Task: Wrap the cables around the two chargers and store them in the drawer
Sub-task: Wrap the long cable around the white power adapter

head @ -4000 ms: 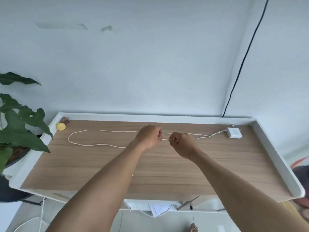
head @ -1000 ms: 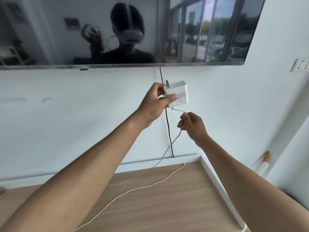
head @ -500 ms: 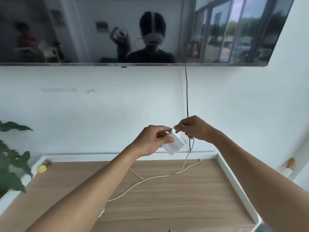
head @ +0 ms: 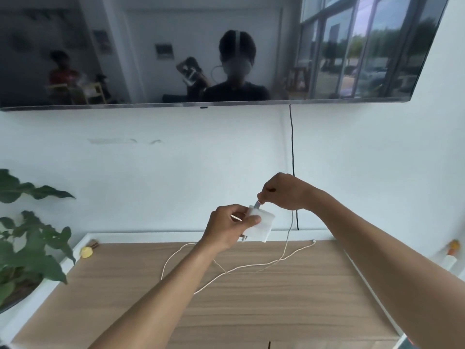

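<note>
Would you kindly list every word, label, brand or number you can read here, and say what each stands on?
None can be read.
Charger, gripped by the left hand: plain white face, no legible mark.
Cable, pinched by the right hand: no print visible.
Television: the small mark on its lower edge is too small to read; the wall pictures mirrored in it are too blurred.

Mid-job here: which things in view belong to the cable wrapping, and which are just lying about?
Job: white charger, gripped by left hand; white cable, pinched at the charger by right hand.
Lying about: yellow object, potted plant, wall screen, black cord hanging beneath it.
</note>
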### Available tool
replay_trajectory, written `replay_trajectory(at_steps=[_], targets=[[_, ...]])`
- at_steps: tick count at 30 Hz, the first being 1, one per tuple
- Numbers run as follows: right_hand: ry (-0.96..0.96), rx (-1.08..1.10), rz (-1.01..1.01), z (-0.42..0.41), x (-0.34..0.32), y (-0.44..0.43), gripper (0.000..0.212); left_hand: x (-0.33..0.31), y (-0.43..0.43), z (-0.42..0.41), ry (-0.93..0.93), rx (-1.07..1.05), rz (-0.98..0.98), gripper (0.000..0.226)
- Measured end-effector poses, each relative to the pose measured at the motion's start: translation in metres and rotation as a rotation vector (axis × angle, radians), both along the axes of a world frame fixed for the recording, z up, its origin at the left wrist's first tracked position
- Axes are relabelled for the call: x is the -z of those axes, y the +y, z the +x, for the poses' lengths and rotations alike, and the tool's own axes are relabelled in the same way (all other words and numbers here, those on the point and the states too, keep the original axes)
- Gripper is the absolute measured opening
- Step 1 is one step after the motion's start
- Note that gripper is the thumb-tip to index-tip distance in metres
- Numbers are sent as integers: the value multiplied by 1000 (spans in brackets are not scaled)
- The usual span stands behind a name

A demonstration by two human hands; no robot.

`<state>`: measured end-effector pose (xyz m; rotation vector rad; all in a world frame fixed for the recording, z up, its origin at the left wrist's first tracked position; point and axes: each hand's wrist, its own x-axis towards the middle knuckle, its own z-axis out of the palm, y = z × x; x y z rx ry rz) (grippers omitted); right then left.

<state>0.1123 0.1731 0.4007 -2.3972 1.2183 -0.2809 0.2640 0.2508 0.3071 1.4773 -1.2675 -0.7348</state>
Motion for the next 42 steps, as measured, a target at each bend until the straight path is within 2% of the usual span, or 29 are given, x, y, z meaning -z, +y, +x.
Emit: replay_trajectory(at_steps=[2, 9, 13, 17, 20, 22, 26, 29, 36, 39, 42], targets=[[14, -12, -36, 9, 3, 7, 24, 2, 5, 2, 30, -8, 33, 28], [-199, 49, -154, 22, 17, 21, 28, 1, 17, 10, 297, -30, 32, 23], [-170, -9, -150, 24, 17, 24, 28, -7, 20, 20, 240, -24, 66, 22], [-206, -65, -123, 31, 20, 28, 30, -8, 22, 25, 263, -43, 53, 21], [-262, -105, -119, 37, 28, 35, 30, -7, 20, 30, 336, -126, -1, 18], [-293, -116, -185, 42, 36, 45, 27, -10, 17, 31, 399, -150, -22, 16], [-450, -103, -333, 49, 51, 61, 27, -18, 14, 30, 540, -151, -28, 28], [-520, -124, -354, 51, 61, 64, 33, -26, 15, 34, 645, -127, -9, 33], [-635, -127, -414, 48, 86, 65, 38, -39, 13, 43, 723, -127, -8, 27], [-722, -121, -396, 46, 94, 66, 32, -44, 11, 43, 730, -109, -19, 28], [-844, -79, -287, 43, 97, 65, 25, -44, 9, 39, 761, -92, -32, 27]])
